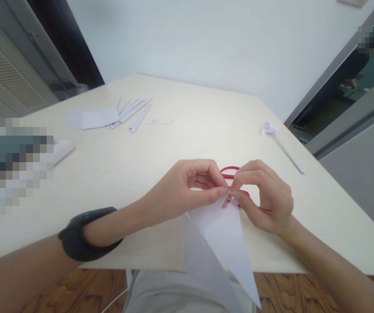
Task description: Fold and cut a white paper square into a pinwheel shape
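My left hand (187, 187) and my right hand (265, 195) meet above the near edge of the table, both pinching the top corner of a folded white sheet of paper (222, 243). The paper hangs down in a long triangle toward my lap. A dark band sits on my left wrist (82, 237). Red-handled scissors (230, 171) lie on the table just behind my fingers, mostly hidden by my hands.
The cream table (173, 139) carries a flat white paper piece (92, 118) and several rolled paper sticks (137, 112) at the far left, and a paper pinwheel on a stick (278, 141) at the right. A blurred patch covers the left edge. Wooden floor lies below.
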Demonstrator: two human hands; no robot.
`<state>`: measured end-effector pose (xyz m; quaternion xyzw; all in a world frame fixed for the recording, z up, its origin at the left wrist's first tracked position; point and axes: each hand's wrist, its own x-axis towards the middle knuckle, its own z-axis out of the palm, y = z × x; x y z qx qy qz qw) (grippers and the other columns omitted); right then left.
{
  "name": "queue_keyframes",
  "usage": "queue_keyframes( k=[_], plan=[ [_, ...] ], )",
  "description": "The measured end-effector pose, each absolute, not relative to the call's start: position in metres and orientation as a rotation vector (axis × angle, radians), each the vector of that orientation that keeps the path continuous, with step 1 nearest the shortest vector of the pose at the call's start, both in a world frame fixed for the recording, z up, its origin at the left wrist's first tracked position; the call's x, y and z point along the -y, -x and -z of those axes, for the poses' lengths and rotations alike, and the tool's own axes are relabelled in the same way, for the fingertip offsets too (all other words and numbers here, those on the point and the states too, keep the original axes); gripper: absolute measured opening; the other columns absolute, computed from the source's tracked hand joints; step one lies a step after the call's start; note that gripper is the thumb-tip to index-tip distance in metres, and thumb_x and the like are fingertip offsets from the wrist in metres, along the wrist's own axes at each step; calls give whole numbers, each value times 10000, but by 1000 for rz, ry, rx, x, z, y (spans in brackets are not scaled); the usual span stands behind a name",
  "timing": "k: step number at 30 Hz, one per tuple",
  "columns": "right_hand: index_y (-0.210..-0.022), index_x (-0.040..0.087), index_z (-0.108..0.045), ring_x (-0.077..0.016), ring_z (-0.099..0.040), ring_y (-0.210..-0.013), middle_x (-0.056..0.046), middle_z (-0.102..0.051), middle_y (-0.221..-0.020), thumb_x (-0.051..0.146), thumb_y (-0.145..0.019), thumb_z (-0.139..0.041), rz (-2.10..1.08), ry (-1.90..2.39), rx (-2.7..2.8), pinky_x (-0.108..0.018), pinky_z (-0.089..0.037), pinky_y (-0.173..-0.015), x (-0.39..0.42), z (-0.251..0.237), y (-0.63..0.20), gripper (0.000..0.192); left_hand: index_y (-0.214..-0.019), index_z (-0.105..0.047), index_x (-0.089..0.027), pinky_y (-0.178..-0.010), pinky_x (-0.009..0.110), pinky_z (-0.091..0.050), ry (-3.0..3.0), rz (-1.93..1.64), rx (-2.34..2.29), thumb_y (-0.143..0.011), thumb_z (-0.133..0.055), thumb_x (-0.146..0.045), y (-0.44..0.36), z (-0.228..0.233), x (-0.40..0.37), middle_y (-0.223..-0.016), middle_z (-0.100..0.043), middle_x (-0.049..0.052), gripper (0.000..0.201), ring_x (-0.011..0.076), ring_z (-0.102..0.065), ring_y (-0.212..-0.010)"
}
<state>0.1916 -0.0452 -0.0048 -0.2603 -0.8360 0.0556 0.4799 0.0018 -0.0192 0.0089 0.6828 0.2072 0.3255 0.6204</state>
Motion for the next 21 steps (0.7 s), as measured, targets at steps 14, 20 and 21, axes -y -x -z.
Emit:
queue_keyframes(
  k=[14, 20, 21],
  plan=[
    [-830, 154, -571, -159, -524, -748, -34, -572, -769, 48, -778, -616, -359, 717, 1850, -326, -423, -659, 45, 7, -183, 126, -825, -658, -171, -717, 219, -527, -1843, -970, -650, -807, -600, -157, -1, -8, 21, -807, -677, 0, 63, 116, -640, -764],
    [-841, 162, -584, -149, -513, -756, -28, -559, -806, 99, -814, -606, -528, 774, 1783, -320, -410, -674, 45, 7, -181, 73, -799, -638, -175, -711, 216, -523, -1921, -988, -707, -810, -595, -164, -1, -8, 22, -777, -661, -11, 46, 106, -626, -736],
    [-842, 164, -584, -147, -510, -753, -26, -556, -806, 103, -816, -605, -546, 779, 1775, -318, -408, -674, 44, 7, -181, 69, -792, -632, -175, -707, 212, -521, -1935, -992, -712, -811, -595, -166, -1, -8, 22, -773, -658, -12, 43, 104, -624, -730]
  ],
)
